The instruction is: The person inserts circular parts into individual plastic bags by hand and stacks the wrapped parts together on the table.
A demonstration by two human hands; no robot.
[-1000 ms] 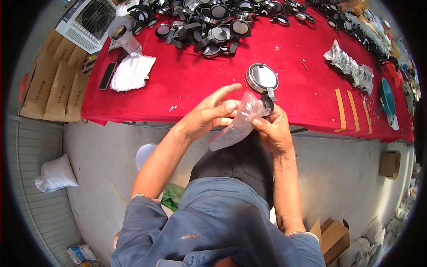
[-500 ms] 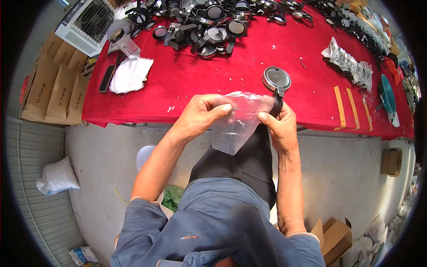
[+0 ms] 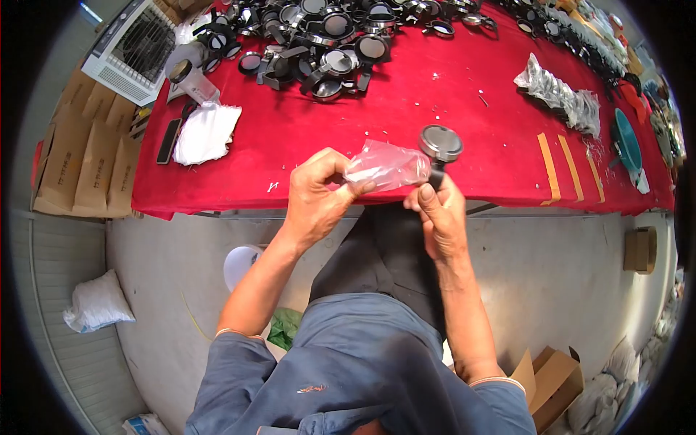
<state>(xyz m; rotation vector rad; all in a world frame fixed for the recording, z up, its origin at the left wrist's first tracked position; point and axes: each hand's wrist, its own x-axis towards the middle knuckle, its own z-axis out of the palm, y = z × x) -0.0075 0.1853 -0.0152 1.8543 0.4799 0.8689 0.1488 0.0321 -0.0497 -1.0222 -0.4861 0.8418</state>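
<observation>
A clear plastic bag [image 3: 386,165] stretches between my two hands above the front edge of the red-covered table [image 3: 348,123]. My left hand [image 3: 319,192] pinches its left end between thumb and fingers. In my right hand [image 3: 442,214] is the black handle of a round metal-rimmed lid [image 3: 441,143], which points away from me. The bag's right end touches that handle beside my right fingertips; whether those fingers also grip the bag I cannot tell.
Many black and metal lids [image 3: 337,61] are heaped at the back. At left lie a white cloth [image 3: 206,134], a phone [image 3: 169,141] and a jar [image 3: 196,81]. Wrapped parts [image 3: 558,94], tape strips [image 3: 549,168] and a teal basin [image 3: 626,141] are at right.
The bag has gone from hanging wide and flat to being bunched sideways between my hands. The lid has tilted and shifted slightly left and down. The camera view has moved a little.
</observation>
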